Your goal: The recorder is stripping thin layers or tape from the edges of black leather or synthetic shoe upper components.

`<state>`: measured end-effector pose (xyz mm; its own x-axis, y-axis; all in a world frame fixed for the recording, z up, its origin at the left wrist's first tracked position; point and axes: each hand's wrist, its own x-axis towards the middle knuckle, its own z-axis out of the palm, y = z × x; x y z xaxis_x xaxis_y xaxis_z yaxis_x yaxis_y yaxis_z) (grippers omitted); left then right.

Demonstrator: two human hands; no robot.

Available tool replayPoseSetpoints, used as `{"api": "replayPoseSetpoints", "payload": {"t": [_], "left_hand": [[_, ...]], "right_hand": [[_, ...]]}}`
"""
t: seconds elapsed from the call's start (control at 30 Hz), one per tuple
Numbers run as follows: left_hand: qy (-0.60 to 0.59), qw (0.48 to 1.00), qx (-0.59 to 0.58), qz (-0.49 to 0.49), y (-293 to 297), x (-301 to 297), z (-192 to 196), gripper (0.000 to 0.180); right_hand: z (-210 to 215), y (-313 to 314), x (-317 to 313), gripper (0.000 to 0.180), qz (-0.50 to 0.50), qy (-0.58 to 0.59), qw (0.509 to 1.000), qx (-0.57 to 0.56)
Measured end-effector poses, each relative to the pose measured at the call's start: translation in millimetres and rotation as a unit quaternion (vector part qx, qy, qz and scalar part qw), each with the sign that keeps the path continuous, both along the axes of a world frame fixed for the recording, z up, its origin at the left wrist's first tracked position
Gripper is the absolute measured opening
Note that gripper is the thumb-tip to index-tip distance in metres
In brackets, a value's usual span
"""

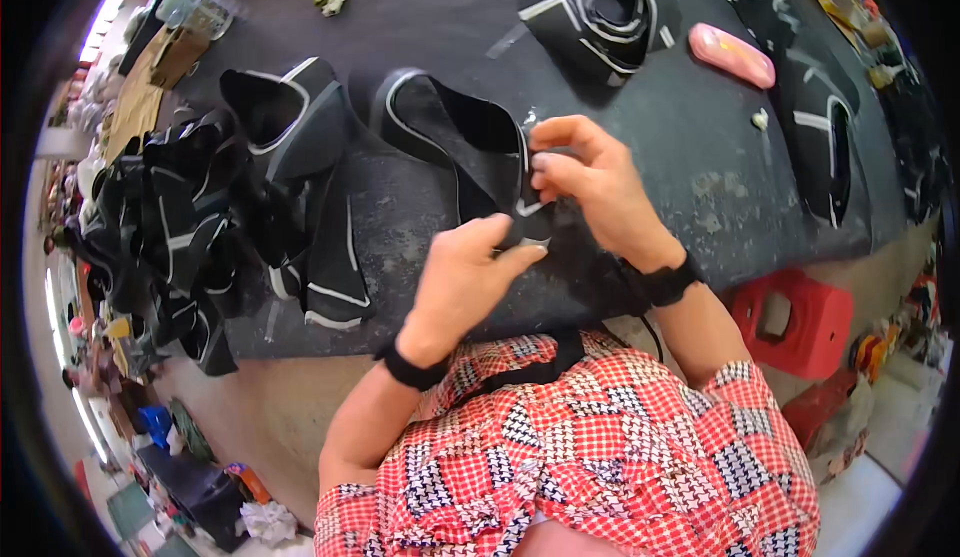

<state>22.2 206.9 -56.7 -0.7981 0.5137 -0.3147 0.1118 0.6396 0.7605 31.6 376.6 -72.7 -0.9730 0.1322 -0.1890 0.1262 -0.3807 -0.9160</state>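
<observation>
Black fabric piece (470, 152) with white edge trim lies on the dark worktable (700, 187), its near end lifted between both hands. Right hand (590, 182) pinches the trimmed edge; left hand (465, 277) grips the lower end. Judging by this, the edge is being worked by hand, calling for a steady pinch. Similar pieces (290, 167) lie left, a pink case (732, 54) beyond

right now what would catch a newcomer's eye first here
Mid-frame, the left hand and right hand pinch a black fabric piece with white edging over the dark worktable. A heap of similar black white-trimmed pieces fills the table's left side, and a glossy pink oblong case lies at upper right.
</observation>
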Motion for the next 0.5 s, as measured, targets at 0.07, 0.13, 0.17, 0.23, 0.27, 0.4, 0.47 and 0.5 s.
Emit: {"api": "replayPoseSetpoints", "payload": {"t": [0.07,0.13,0.17,0.23,0.27,0.4,0.47,0.5], "left_hand": [[-0.141,0.961,0.218,0.094,-23,-6,13,0.012],[-0.191,0.913,0.338,0.128,-41,-9,27,0.021],[-0.174,0.907,0.354,0.146,-43,-6,33,0.022],[-0.152,0.893,0.385,0.175,-41,2,44,0.024],[-0.127,0.892,0.391,0.187,-39,4,46,0.022],[0.16,0.967,0.163,0.116,-50,-7,69,0.031],[0.01,0.923,0.365,0.119,-53,-9,78,0.034],[-0.08,0.859,0.495,0.107,-52,-11,82,0.033]], "right_hand": [[-3,10,2,0.019,-0.003,-0.013,0.999,0.041],[-4,23,5,0.024,0.051,-0.066,0.996,0.042],[-5,15,6,0.027,0.098,-0.056,0.994,0.004],[-2,-6,13,0.033,0.183,-0.048,0.979,-0.071],[5,-15,12,0.041,0.252,-0.024,0.963,-0.092],[30,-38,-2,0.021,0.185,0.064,0.97,-0.141],[48,-44,-6,0.016,0.189,0.027,0.959,-0.209],[56,-47,-9,0.015,0.189,0.011,0.952,-0.243]]}}
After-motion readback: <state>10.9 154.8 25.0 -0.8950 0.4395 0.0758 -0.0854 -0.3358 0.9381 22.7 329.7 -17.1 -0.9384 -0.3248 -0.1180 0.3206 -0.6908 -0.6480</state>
